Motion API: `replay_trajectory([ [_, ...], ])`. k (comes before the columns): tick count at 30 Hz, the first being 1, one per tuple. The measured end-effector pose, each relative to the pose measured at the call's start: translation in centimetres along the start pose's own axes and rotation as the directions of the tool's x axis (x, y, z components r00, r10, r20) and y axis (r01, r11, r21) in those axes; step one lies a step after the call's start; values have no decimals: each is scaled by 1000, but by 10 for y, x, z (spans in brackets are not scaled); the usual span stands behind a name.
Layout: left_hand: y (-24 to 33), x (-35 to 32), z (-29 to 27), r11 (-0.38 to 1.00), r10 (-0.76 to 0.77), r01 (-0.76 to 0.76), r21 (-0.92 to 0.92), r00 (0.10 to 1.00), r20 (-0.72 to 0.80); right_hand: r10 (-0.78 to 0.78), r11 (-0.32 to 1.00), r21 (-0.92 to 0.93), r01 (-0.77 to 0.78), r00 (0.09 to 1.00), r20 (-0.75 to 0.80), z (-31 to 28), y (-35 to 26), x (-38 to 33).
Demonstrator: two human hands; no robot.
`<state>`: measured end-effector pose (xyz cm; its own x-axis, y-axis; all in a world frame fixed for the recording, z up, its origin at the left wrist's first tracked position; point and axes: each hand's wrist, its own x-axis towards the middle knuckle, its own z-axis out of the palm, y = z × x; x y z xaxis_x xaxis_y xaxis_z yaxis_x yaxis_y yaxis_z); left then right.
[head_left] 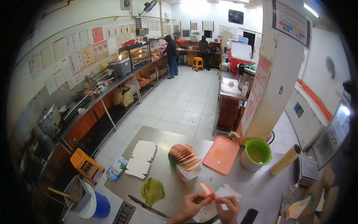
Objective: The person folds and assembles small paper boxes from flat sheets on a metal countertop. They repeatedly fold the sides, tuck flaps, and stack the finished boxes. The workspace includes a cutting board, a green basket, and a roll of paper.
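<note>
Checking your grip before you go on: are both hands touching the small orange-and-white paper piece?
Touching. The head view shows left hand and right hand fingertips pinching the paper piece.

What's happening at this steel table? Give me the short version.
A person at the steel table holds a small orange and white folded paper piece between both hands, the left hand and right hand, close to the table's near edge. Ahead of them stands a fanned stack of orange cartons, with flat white sheets to its left, a green cloth, an orange tray and a green strainer on a bucket. Two other people stand at counters far back.
</note>
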<state>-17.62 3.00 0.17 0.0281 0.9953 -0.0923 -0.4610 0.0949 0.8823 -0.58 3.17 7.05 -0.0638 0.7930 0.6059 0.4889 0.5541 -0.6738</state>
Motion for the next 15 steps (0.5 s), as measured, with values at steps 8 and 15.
replay_trajectory([
  [8,-5,0,9,979,182,-168,115,976,-118,144,986,74,-146,989,29,1,-25,13],
  [15,0,-3,6,958,268,-244,151,950,-162,156,981,113,-160,987,47,5,-12,15],
])
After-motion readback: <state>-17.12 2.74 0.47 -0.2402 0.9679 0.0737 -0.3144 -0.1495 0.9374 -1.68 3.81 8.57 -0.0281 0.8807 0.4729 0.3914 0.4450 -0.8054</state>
